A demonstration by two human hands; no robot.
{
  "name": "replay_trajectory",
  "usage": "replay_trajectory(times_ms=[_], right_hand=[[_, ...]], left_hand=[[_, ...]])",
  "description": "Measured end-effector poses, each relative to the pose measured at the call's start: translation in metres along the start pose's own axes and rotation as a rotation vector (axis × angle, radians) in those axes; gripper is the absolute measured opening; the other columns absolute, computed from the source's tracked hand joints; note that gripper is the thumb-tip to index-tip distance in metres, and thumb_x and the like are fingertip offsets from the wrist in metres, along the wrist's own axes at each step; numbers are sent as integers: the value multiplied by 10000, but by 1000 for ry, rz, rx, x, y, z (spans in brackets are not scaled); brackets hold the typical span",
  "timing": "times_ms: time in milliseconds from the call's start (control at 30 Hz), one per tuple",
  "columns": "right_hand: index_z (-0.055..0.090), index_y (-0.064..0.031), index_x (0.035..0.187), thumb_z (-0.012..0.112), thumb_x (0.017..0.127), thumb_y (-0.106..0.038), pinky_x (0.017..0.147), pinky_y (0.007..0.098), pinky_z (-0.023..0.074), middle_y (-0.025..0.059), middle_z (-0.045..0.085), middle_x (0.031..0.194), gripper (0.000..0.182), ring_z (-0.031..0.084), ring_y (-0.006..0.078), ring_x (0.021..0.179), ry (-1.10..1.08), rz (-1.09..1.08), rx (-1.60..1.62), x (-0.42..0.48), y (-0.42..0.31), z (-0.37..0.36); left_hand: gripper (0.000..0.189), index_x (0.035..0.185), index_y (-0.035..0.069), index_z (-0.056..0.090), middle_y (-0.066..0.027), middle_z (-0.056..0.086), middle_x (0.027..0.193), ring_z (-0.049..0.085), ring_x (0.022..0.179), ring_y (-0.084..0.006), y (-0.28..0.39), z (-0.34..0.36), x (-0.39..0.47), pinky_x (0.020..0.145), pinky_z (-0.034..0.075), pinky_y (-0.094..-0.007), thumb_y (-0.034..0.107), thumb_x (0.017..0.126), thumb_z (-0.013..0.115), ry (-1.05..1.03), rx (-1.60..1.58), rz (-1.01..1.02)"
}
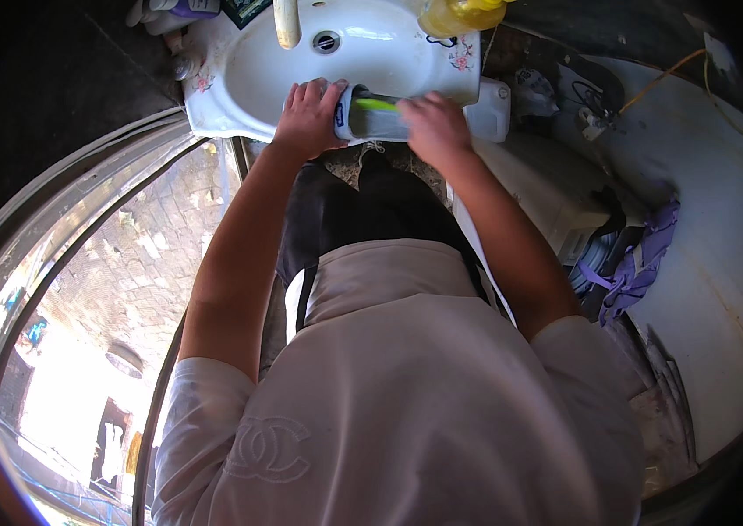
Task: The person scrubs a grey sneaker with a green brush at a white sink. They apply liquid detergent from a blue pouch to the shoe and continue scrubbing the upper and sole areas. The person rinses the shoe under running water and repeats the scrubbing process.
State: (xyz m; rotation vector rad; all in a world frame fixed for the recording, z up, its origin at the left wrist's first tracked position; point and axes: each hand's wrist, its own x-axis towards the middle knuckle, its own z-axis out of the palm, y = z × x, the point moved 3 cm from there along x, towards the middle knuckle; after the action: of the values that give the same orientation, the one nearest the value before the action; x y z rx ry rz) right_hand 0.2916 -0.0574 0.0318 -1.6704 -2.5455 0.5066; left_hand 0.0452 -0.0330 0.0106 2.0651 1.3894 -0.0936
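Over the front rim of a white ceramic washbasin [246,72], my left hand [311,117] grips a clear plastic container [375,123] with a pale collar and a dark blue label. The container lies roughly sideways. My right hand [436,126], slightly blurred, is closed around a bright yellow-green tool [375,104], perhaps a brush handle. The tool runs along the container toward my left hand; its far end is hidden, and I cannot tell how deep it sits inside. Behind them are the basin's drain [326,42] and a cream-coloured faucet spout [287,25].
A bottle of yellow liquid [453,16] stands on the basin's right rim. Purple and white bottles [187,8] are at the back left. A translucent plastic jug [488,110] and a white appliance-like box [529,191] are right. Left is a glazed window [128,263].
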Motion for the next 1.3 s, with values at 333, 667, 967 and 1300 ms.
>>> replay_trajectory(times_ms=[333,667,967,1300], right_hand=[[718,-164,1254,710,986,-195,927,444,422,8,692,1011,270,623,233,1062,-25,11,-73,-18,-2,-2],[542,-372,1581,642,1073,-325,800,443,572,71,676,1002,519,692,323,926,-122,145,24,-49,28,-58],[572,-283,1570,618,1065,-241,714,473,590,134,731,1004,509,731,363,803,121,122,425,-27,-49,-84],[467,-347,1634,609,1029,-224,712,547,594,215,730,908,633,744,429,785,-206,142,302,-2,-108,-76]], left_hand=[[717,1462,-10,572,-218,703,1265,668,1208,-367,-104,25,5,1086,493,-479,513,1001,736,77,-304,-161],[477,1367,-44,654,-78,726,1208,703,1009,-168,-54,-32,-24,883,595,-328,17,927,828,99,-1438,-319],[320,1209,2,765,-77,804,1014,671,870,-102,-18,-68,-73,839,552,-293,140,933,851,524,-893,-389],[362,1155,80,803,-204,758,892,743,834,-383,0,-33,-82,789,576,-428,290,867,871,544,-579,-497]])
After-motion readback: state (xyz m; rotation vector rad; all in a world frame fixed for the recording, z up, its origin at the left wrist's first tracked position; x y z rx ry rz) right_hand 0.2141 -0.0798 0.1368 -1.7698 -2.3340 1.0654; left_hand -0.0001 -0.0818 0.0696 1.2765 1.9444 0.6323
